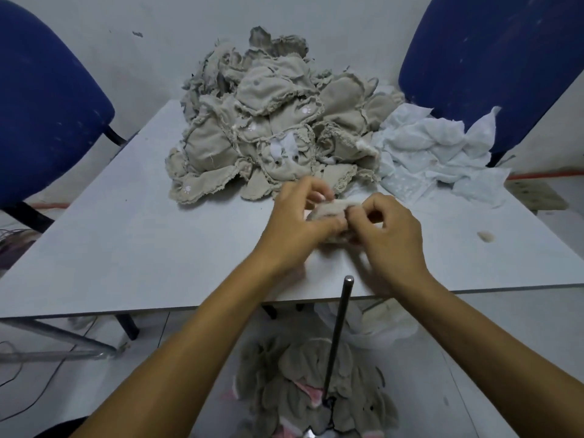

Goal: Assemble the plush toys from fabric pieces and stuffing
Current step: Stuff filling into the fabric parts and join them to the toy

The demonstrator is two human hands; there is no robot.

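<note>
Nearest the camera, a heap of grey plush toys with pink ears (316, 390) is seen on the floor below the counter edge, with a thin metal rod (339, 330) rising out of it. The white counter (126, 241) is flanked by two blue chairs, one at the left (41, 105) and one at the right (493, 64). A large pile of beige fabric pieces with frayed edges (268, 128) is heaped at the far middle of the counter, and a smaller pile of white fabric (436, 153) lies just beside it to the right. A small beige fabric piece (325, 211) is held above the counter, near the front of the beige pile, between both hands. It is pinched by the curled fingers of the left hand (300, 222) and gripped by the curled fingers of the right hand (388, 235). A small tuft of stuffing (483, 236) lies on the counter, well to the right.
</note>
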